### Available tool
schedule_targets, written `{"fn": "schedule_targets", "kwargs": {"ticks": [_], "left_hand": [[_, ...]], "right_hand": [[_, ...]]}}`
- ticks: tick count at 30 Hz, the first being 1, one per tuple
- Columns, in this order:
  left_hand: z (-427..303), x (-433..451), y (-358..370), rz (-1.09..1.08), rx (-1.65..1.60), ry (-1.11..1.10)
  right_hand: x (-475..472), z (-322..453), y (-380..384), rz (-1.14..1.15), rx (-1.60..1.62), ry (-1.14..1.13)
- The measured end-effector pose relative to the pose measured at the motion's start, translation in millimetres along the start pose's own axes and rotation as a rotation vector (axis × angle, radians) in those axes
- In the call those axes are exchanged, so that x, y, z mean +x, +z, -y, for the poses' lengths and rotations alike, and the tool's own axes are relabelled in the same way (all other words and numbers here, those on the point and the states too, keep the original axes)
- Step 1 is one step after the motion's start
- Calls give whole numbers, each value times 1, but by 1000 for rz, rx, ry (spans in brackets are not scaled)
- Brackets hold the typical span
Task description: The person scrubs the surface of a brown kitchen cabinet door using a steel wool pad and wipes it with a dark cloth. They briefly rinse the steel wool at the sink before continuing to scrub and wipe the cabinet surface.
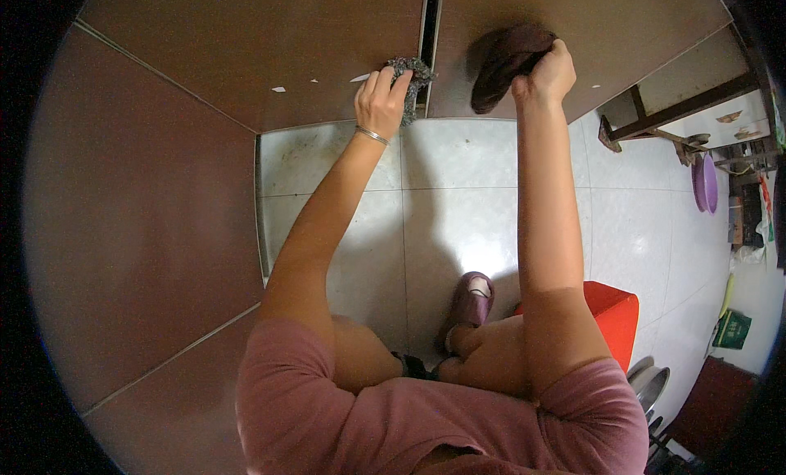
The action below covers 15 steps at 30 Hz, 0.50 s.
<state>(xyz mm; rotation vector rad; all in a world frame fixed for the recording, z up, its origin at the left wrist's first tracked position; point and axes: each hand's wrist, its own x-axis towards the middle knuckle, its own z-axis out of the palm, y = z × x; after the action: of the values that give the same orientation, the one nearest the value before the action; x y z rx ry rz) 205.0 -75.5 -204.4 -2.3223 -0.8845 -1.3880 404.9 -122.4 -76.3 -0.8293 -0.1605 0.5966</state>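
My left hand (376, 110), with bangles at the wrist, grips a fuzzy grey scrubbing cloth (412, 70) near the bottom edge of a brown cabinet door (245, 33). Part of that cloth lies across the dark gap (431, 27) between this door and its neighbour. At the right-hand brown door (614, 27), my right hand (551, 76) holds a dark brown cloth (506, 64), which appears to rest on the panel. Its fingertips are hidden behind the cloth. Small white patches (279, 89) show low on the left door.
Another brown panel (141, 199) stands at my left. On the tiled floor (460, 162) is my slippered foot (471, 300). A red stool (611, 315) is beside my right arm. Farther right are a dark furniture frame (681, 107), a purple basin (706, 183), a green box (732, 329) and a metal pan (651, 386).
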Motion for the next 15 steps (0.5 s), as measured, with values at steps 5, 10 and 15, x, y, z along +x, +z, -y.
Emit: {"fn": "schedule_targets", "kwargs": {"ticks": [5, 10, 15], "left_hand": [[1, -56, 25, 216, 26, 43], [12, -121, 51, 521, 160, 10], [28, -126, 40, 390, 136, -89]], "right_hand": [[1, -10, 5, -35, 11, -19], [-8, -11, 12, -25, 30, 14], [3, -8, -1, 69, 31, 10]]}}
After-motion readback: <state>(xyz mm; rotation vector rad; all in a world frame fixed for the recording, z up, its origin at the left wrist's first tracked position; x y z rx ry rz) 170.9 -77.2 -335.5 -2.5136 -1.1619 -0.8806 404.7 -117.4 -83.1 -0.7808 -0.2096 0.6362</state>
